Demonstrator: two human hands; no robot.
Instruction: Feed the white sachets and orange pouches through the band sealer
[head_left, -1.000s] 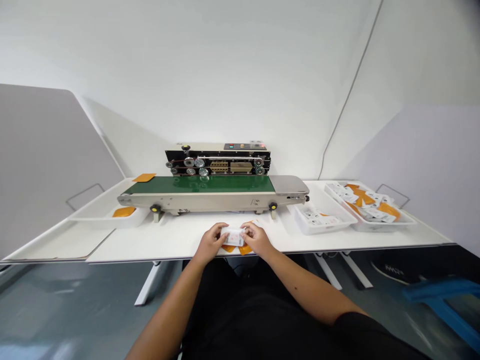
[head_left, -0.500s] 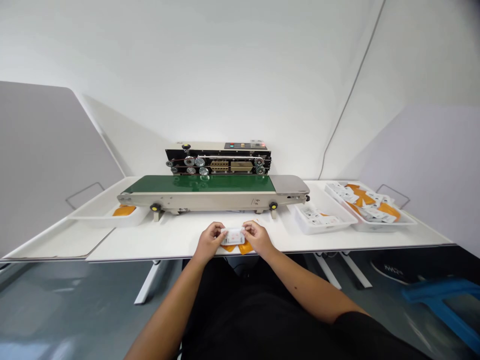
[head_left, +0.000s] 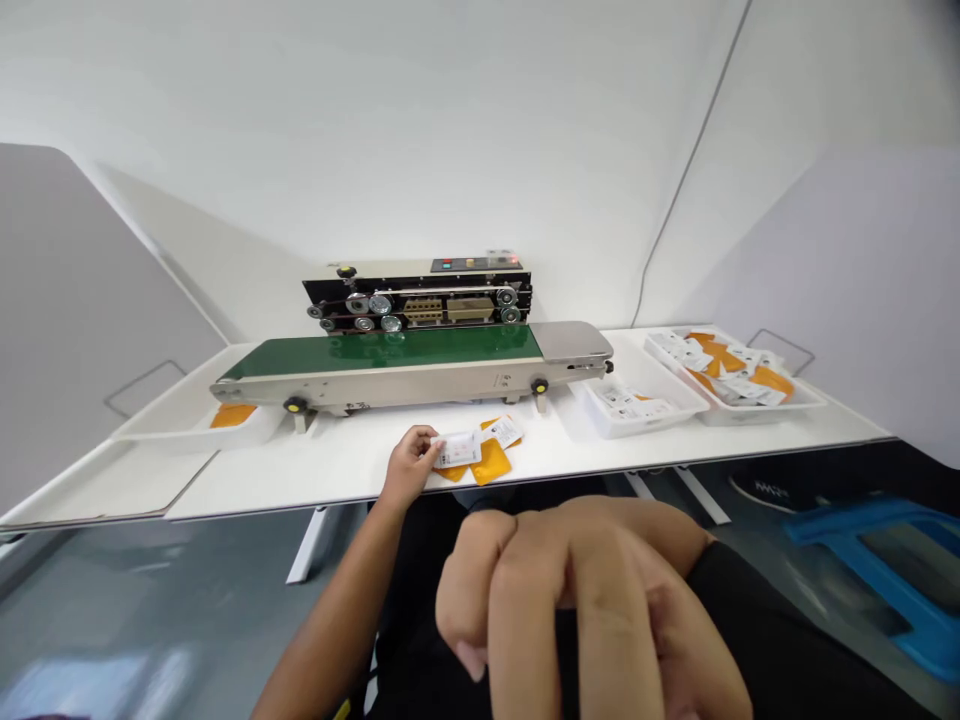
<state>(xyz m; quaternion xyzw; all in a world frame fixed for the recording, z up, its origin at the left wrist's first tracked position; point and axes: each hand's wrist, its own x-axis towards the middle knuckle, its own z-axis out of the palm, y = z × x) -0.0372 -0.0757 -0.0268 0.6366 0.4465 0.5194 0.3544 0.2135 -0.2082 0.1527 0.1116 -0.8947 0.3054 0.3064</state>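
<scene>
My left hand is closed on the left end of a small white printed packet, pinching it by thumb and fingers at the table's front. Orange packets lie under and beside it, and another white printed packet rests on them to the right. Large and close to the camera, my right hand is raised off the table. Its fingers are bent and partly apart, with nothing visible between them.
A band sealing machine with a green conveyor belt stands behind the packets. At left is a white tray with an orange packet. To the right, two white bins hold packets. A blue stool stands on the floor.
My right hand has let go of the white packet and come up toward the camera. My left hand still holds the packet. The view has shifted slightly.
</scene>
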